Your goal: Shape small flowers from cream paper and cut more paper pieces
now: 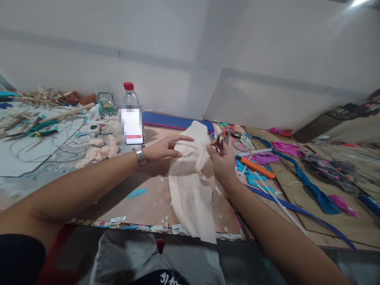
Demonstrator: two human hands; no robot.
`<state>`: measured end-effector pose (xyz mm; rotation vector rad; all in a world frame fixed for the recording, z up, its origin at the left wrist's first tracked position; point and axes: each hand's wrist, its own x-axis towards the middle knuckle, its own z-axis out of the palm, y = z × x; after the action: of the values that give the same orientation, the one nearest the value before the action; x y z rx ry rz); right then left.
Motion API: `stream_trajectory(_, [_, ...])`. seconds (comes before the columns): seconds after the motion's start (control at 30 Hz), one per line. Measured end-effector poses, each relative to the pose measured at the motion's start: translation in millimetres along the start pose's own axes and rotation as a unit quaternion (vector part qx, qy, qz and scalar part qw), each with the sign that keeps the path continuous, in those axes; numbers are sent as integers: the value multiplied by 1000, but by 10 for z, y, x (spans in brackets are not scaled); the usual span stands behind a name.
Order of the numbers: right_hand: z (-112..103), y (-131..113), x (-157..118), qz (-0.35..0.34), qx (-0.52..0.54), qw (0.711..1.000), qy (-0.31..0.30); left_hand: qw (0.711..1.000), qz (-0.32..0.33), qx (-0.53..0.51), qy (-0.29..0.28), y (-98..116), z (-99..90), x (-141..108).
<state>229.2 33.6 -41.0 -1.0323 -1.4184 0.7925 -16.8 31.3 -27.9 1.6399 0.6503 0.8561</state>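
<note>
A long strip of cream fabric (192,198) runs from the middle of the table over its front edge, creased in its upper half. My left hand (166,148), with a metal watch on the wrist, has index finger and thumb apart on the fabric's upper left part. At its right edge my right hand (222,160) is closed, the thumb pressing a fold of the cloth. Dark pointed blades, seemingly scissors (219,143), stick up from the same hand; their handles are hidden in the palm.
A phone (133,126) leans against a red-capped bottle (130,95) at the back. Left lie green-handled pliers (44,128), cables and peach scraps (102,150). Right are an orange utility knife (257,167), blue strips (303,178), pink scraps and a dark monitor-like arm (314,124).
</note>
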Motion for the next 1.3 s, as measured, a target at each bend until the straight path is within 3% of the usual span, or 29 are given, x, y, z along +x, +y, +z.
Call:
stream_trajectory(0.23, [27,165,133,60,121,990,50,996,9,33,85,-163,-80,57])
stream_trajectory(0.47, [-42,129,154,89,162,983,13,987,-27,0,158,-42,-17,49])
stream_trajectory(0.7, [-54,131,125,60,101,993,-1,988,-35,-26,146,-132,-19,74])
stream_trajectory(0.8, [-55,112,71,13,-23,998,-53,986,-77,-2,149,-189,-20,77])
stream_trajectory(0.93, [-52,78,-7,-17,-205,972,-114,981,-93,37,164,-218,-35,81])
stream_trajectory(1.07, [-33,63,-34,21,-161,977,-136,982,-67,75,159,-234,-66,99])
stream_trajectory(1.3, [-27,101,21,2,-116,987,-109,979,-98,30,176,-171,-49,94])
